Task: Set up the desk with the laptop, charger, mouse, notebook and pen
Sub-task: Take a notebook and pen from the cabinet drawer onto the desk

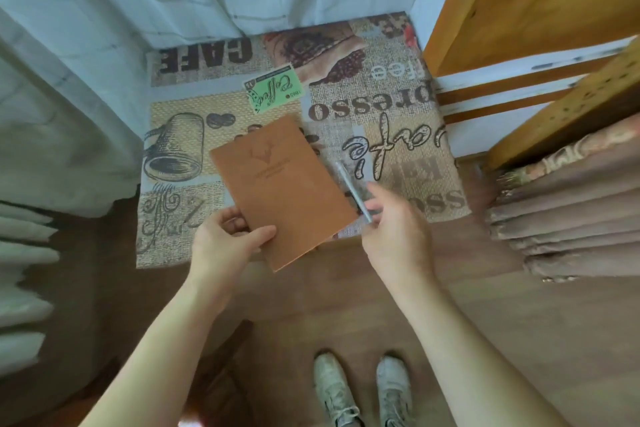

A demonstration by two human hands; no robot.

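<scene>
Landmark: coffee-print mat point(398, 135) lying on the wooden floor point(346, 305).
Notebook: brown notebook point(284, 191) is held tilted over the mat's near edge, its lower corner past that edge, cover up.
Left grip: left hand point(225, 239) pinches the notebook's lower left corner, thumb on the cover and fingers beneath.
Pen: silvery pen point(353, 191) lies along the notebook's right edge, over the mat's near part.
Right grip: right hand point(398, 232) pinches the pen's lower end with its fingertips.
Shoes: white shoes point(363, 392) stand on the floor, on the near side of the mat.
Curtain: pale curtain point(138, 10) hangs at the mat's far and left sides.
Wooden furniture: wooden furniture point(519, 10) stands right of the mat.
</scene>
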